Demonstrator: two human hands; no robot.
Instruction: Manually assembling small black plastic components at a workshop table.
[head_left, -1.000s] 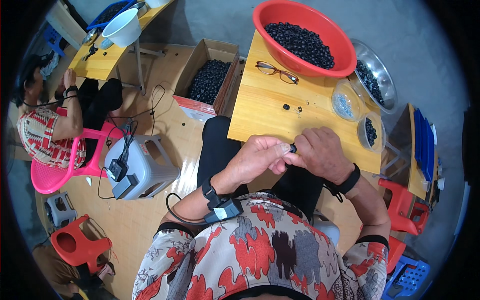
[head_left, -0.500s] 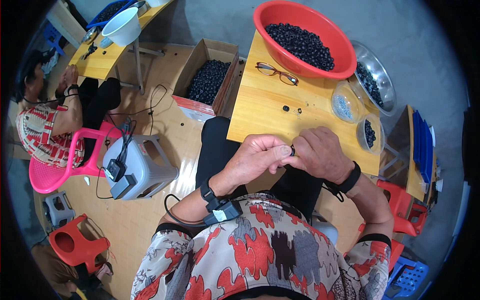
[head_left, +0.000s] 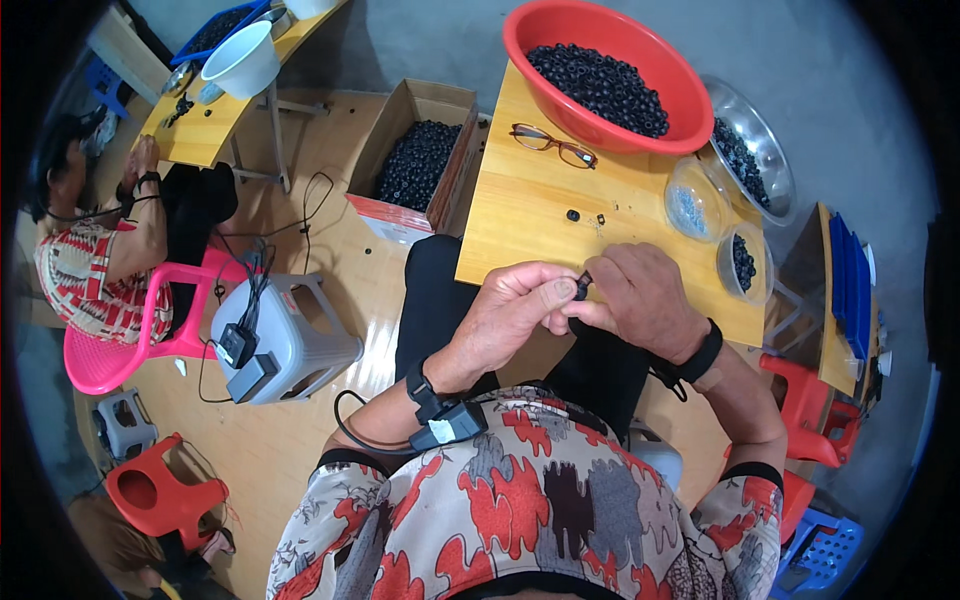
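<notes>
My left hand and my right hand meet over my lap, just off the near edge of the yellow wooden table. Between their fingertips is a small black ring-like part, pinched by the left thumb and fingers and also gripped by the right. Fingers cover much of it. On the table beyond lie a loose black part and tiny dark bits. To the right, a clear bowl holds small bluish pieces, and another clear bowl holds black parts.
A red basin and a steel bowl, both with black parts, stand farther back beside glasses. Left of the table is a carton of black parts. A grey stool carries cables; a co-worker sits at another table.
Both hands stay together, with the right hand raised slightly and its fingers shifted. More of the black part now shows between the fingertips.
</notes>
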